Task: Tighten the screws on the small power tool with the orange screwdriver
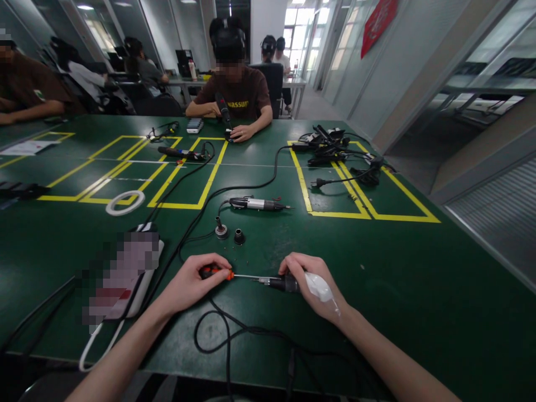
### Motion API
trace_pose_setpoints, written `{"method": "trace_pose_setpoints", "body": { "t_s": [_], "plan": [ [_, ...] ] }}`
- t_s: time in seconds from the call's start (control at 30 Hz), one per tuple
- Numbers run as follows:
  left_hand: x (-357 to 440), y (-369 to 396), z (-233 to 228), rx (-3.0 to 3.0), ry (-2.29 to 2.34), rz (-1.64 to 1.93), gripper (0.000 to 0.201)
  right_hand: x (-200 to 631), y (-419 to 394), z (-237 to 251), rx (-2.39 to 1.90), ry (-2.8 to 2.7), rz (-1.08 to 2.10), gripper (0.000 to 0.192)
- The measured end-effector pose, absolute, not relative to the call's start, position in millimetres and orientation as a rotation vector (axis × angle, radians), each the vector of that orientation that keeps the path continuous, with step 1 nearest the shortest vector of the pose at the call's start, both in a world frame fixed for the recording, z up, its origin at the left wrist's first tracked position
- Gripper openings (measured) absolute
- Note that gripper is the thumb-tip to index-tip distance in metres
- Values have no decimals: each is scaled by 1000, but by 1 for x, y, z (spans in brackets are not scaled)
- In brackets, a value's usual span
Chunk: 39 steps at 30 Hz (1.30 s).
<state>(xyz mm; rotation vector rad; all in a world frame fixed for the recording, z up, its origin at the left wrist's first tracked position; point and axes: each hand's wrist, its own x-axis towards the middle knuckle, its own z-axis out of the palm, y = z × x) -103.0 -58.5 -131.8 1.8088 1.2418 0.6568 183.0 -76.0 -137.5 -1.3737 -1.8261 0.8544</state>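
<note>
My left hand (205, 279) is closed around the black and orange handle of a screwdriver (251, 276), whose thin metal shaft points right. In my right hand (312, 282) is a black electric screwdriver (281, 283), its metal tip pointing left. The screwdriver's shaft lies alongside this tip and reaches the dark body near my right fingers; whether it touches is unclear. A glossy white patch (320, 287) covers the back of my right hand. Beyond my hands stand two dark, cone-like tool parts, one with a metal collar (221, 230) and one black (239, 237), with tiny screws scattered nearby.
Another electric screwdriver (257, 204) lies farther back. Black cables (251, 333) loop across the green table (397, 279). A power strip (144, 273) is at left, near a white tape roll (125, 202). Tangled tools and cords (326, 145) lie back right. A co-worker (237, 89) sits opposite.
</note>
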Motion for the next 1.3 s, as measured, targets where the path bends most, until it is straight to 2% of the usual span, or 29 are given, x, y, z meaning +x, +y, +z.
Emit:
{"method": "trace_pose_setpoints", "body": {
  "t_s": [0.33, 0.53, 1.3],
  "plan": [
    [-103, -60, -133, 1817, 1174, 707, 14, 183, -75, -137, -1384, -1843, 825, 48],
    [-104, -58, -137, 1714, 1194, 694, 21, 183, -76, -136, -1375, -1855, 820, 48],
    [-100, -59, -128, 1725, 1248, 688, 24, 182, -75, -137, -1370, -1875, 821, 51]
  ]
}}
